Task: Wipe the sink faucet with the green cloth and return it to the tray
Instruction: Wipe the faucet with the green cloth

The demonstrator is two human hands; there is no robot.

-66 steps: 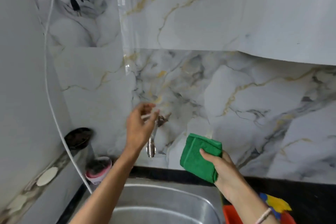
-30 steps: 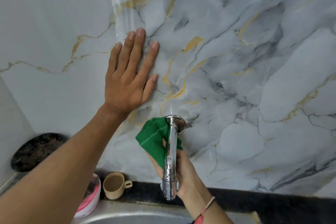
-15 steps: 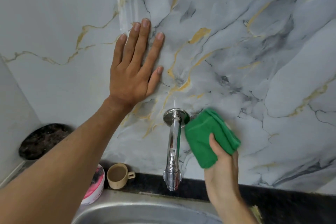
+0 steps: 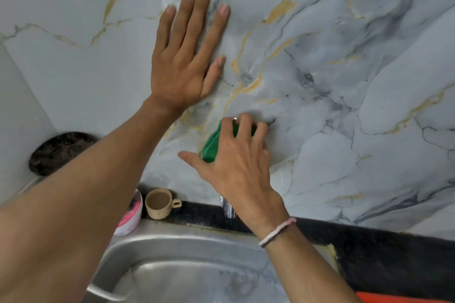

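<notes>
— What's over on the left, by the corner?

— A dark round patch [image 4: 59,152] low on the wall. Just right of it, a pink-and-white tub [image 4: 131,214] and a small beige cup with a handle [image 4: 160,203] sit on the black ledge behind the steel sink [image 4: 172,261].

— And the left hand [image 4: 183,64]?

— Flat against the grey marble wall with gold veins [image 4: 344,81], fingers spread and straight, holding nothing.

— The cloth?

— The folded green cloth [image 4: 214,142] is under the right hand [image 4: 238,167], pressed over the top of the chrome faucet [image 4: 228,208] where it meets the wall. Those fingers curl over the cloth, thumb stretched out leftward. Only the spout's tip shows below the wrist, which wears a pale bracelet [image 4: 277,232].

— Far right?

— An orange edge [image 4: 403,297] at the bottom; what it belongs to, I cannot tell.
</notes>
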